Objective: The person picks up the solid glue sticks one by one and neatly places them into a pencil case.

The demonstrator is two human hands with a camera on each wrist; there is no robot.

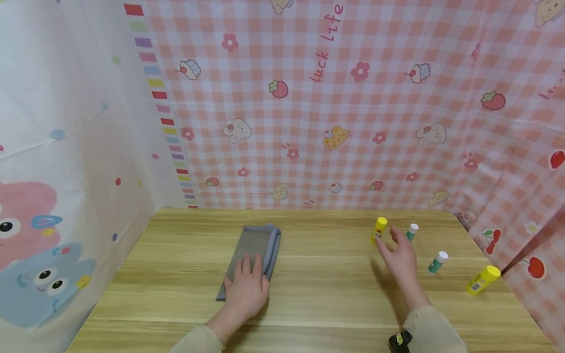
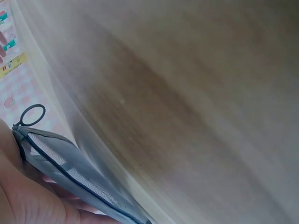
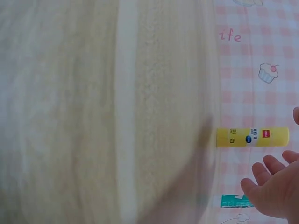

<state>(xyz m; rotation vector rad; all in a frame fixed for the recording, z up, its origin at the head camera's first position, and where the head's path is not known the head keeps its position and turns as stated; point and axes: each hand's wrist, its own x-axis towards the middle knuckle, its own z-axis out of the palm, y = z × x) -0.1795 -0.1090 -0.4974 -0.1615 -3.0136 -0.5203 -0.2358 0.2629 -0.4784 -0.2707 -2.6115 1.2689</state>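
Note:
A grey zippered pouch (image 1: pixel 253 242) lies flat on the table's left half. My left hand (image 1: pixel 247 290) rests on its near part with the fingers stretched over it. The left wrist view shows the pouch's (image 2: pixel 70 168) mesh side, dark zip and ring pull (image 2: pixel 33 115). On the right, my right hand (image 1: pixel 402 262) hovers beside an upright yellow glue stick (image 1: pixel 380 228), thumb and fingers spread. A gap shows between hand (image 3: pixel 275 184) and glue stick (image 3: pixel 252 137) in the right wrist view. Partly behind the fingers stands a green stick with a white cap (image 1: pixel 412 230).
Another green, white-capped stick (image 1: pixel 438 263) and a second yellow glue stick (image 1: pixel 483 280) stand further right on the wooden table (image 1: pixel 326 289). A checked curtain (image 1: pixel 309 113) hangs along the back and right; a white patterned one (image 1: pixel 101 162) hangs at left.

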